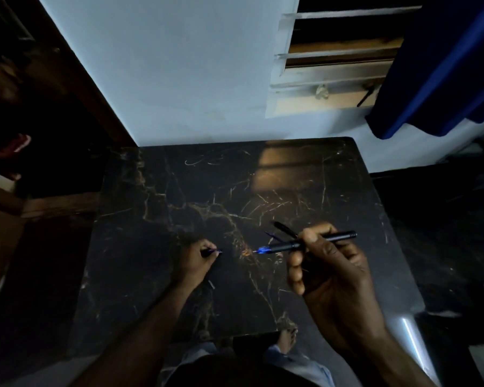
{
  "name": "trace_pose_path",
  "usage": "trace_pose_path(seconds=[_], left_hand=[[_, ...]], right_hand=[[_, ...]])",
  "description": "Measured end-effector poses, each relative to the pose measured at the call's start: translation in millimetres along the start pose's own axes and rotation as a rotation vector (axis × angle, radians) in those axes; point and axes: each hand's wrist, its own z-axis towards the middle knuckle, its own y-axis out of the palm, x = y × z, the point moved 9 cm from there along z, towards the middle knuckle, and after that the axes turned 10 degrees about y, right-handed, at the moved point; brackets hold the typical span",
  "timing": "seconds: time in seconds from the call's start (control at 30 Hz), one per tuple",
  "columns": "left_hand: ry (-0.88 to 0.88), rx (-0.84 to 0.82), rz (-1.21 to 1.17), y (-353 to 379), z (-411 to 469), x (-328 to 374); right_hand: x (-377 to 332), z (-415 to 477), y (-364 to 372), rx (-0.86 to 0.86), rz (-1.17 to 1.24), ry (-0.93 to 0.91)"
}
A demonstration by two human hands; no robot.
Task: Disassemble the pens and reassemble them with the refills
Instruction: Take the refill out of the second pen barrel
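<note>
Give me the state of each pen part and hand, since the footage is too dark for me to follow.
Right hand: closed around black pen.
Black pen: held above the table, blue tip pointing left.
Left hand: pinching a thin dark piece.
Thin dark piece: held low, identity unclear.
Second dark pen: lying on marble table.

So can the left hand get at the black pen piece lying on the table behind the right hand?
Probably not: the left hand already pinches a thin piece, and the right hand with its pen lies between.
</note>
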Motion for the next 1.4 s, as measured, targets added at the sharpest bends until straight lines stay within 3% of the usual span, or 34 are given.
trace_pose_path(seconds=[0.13, 0.27, 0.33, 0.4, 0.47, 0.53, 0.6, 0.67, 0.8, 0.93, 1.03, 1.4], left_hand=[[0.197, -0.008, 0.193, -5.3, 5.5, 7.0], [0.216, 0.012, 0.23, -18.8, 3.2, 16.7], [0.184, 0.077, 0.057, -39.2, 0.5, 38.5], [0.181, 0.07, -0.306, -58.3, -4.7, 75.7], [0.311, -0.032, -0.628, -80.4, -17.7, 131.4], [0.511, -0.158, -0.765, -105.3, -38.9, 188.6], [0.65, -0.19, -0.712, -127.7, -55.1, 228.1], [0.719, -0.105, -0.568, -146.4, -59.0, 247.4], [0.867, 0.027, -0.345, -175.2, -62.8, 264.0], [1.069, 0.061, -0.019, -179.2, -78.3, 282.6], [1.115, 0.094, 0.119, -177.0, -86.8, 291.0], [1.023, 0.099, -0.05, -181.3, -98.1, 292.6]], right_hand=[[13.7, 4.0, 1.7, 0.049, 0.001, -0.01], [21.3, 8.7, 6.7, 0.074, -0.033, -0.029], [19.7, 10.7, 6.7, 0.104, -0.048, -0.059], [15.5, 12.8, 6.4, 0.139, -0.075, -0.106], [12.2, 15.3, 6.9, 0.184, -0.097, -0.151], [9.5, 18.5, 12.4, 0.197, -0.091, -0.185], [7.1, 21.3, 24.1, 0.17, -0.088, -0.206], [4.1, 23.5, 36.8, 0.131, -0.095, -0.221], [0.9, 25.1, 53.7, 0.079, -0.102, -0.222], [1.8, 22.4, 61.7, 0.046, -0.114, -0.211], [-1.6, 19.5, 66.4, 0.022, -0.132, -0.227], [-10.5, 8.0, 81.1, -0.117, -0.232, -0.307]])
